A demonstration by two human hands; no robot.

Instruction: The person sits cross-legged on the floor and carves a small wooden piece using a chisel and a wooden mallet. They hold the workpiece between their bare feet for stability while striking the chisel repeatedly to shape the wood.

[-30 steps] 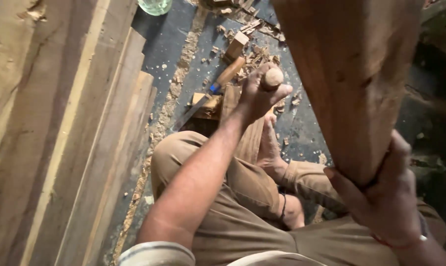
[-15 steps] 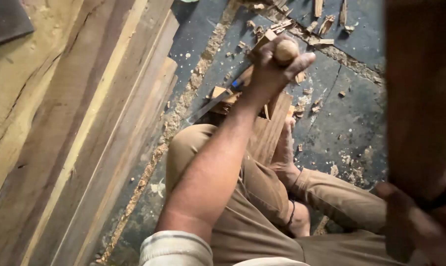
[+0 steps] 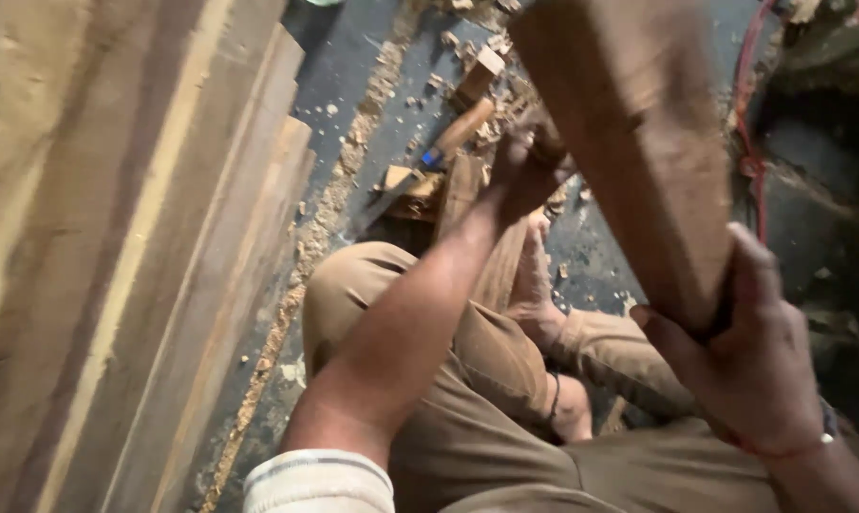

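On the far left I see long wooden planks (image 3: 163, 266) stacked along the floor (image 3: 353, 76), with a trail of sawdust and wood chips (image 3: 287, 323) running beside their edge. Further in, a second chisel with a pale wooden handle (image 3: 453, 138) lies on the dark floor among offcuts, untouched.

My left hand (image 3: 524, 166) is at the centre, its grip closed around the top of an upright wooden-handled tool, which I take to be a chisel (image 3: 462, 195), though the hand hides most of it. It stands on a workpiece by my bare foot (image 3: 534, 285); my knees in tan trousers (image 3: 505, 418) frame the spot.

To the right, my right hand (image 3: 752, 370) has its grip wrapped tight on the lower end of a heavy wooden mallet block (image 3: 629, 142), which is raised and blurred, close over the left hand.

I judge this to be mid-chiselling, in the striking phase. The next blow calls for the block landing square on the tool's end, clear of my left fingers.
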